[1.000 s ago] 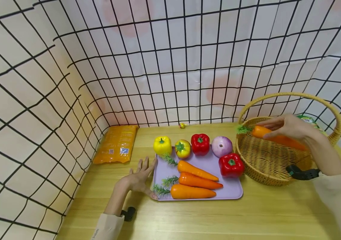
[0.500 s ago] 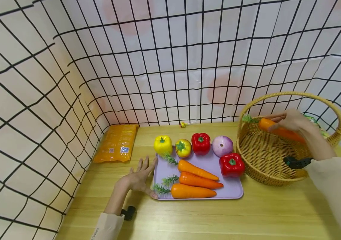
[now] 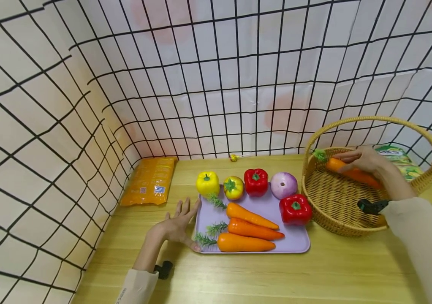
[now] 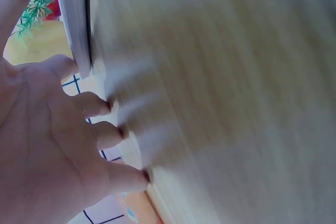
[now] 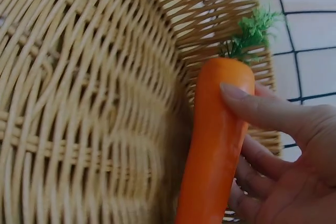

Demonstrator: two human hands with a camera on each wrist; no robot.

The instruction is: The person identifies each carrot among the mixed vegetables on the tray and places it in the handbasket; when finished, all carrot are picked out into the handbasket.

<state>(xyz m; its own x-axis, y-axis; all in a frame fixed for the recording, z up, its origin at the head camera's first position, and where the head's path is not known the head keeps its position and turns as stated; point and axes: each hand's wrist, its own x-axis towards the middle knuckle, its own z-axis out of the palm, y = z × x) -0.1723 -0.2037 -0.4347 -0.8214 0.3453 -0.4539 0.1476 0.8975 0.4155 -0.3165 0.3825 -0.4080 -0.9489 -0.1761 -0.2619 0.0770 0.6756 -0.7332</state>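
Observation:
My right hand (image 3: 368,162) grips an orange carrot (image 5: 218,140) with a green leafy top, inside the wicker basket (image 3: 337,226). Thumb and fingers lie on opposite sides of the carrot, close to the basket's far wall. My left hand (image 3: 177,226) is spread at the left edge of the lilac tray (image 3: 292,245), its thumb and a fingertip touching the rim. In the left wrist view the other fingertips reach down to the wooden table (image 4: 210,98). Three carrots (image 3: 246,242) lie on the tray, leafy ends toward my left hand.
Along the tray's back sit a yellow pepper (image 3: 207,183), a yellow-red fruit (image 3: 233,188), a red pepper (image 3: 256,182) and a purple onion (image 3: 283,185). Another red pepper (image 3: 295,210) sits at its right. An orange packet (image 3: 149,181), a lollipop (image 3: 233,158) and a green packet (image 3: 400,160) lie farther out.
My right hand has lowered the carrot deeper into the basket, shifting slightly right and toward its back wall. My left hand has stayed at the tray's edge.

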